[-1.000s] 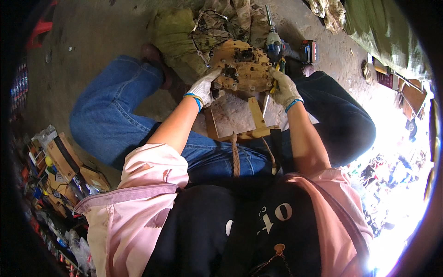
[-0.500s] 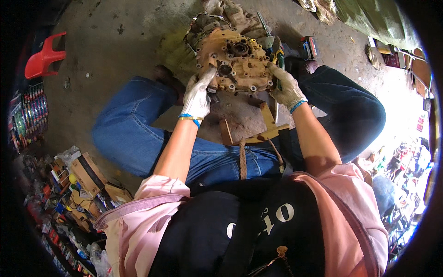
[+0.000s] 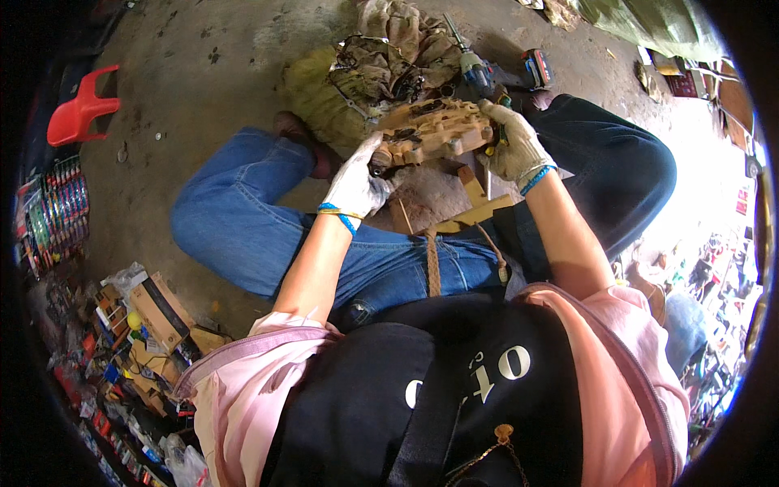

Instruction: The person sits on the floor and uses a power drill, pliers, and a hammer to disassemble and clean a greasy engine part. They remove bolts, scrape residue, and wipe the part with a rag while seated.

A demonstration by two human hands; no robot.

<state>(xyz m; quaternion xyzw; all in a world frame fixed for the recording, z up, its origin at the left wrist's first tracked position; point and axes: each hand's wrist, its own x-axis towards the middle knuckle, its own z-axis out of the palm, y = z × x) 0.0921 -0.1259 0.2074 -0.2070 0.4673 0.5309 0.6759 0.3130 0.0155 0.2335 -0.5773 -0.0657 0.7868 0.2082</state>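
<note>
Both my hands wear white work gloves and grip a tan, dirt-stained metal casing (image 3: 438,134), which looks like a gearbox or engine housing. It is tilted, so its thick edge with bolt bosses faces me and its top face is foreshortened. My left hand (image 3: 355,183) is closed on the casing's left end. Around its right end is my right hand (image 3: 517,146), with the fingers partly hidden behind it. Just beyond the casing lies a heap of greasy brown rags (image 3: 406,45) with dark metal parts by it.
Beyond my right hand lies a cordless power tool (image 3: 477,73) with a long bit. Wooden pieces (image 3: 475,215) sit between my legs. A red plastic chair (image 3: 81,112) stands at far left. Boxes (image 3: 158,312) and clutter fill the lower left; more clutter lies at right.
The casing has been tilted from showing its broad face to showing its edge, and drawn lower toward me. Rags and the power tool behind it are now more exposed.
</note>
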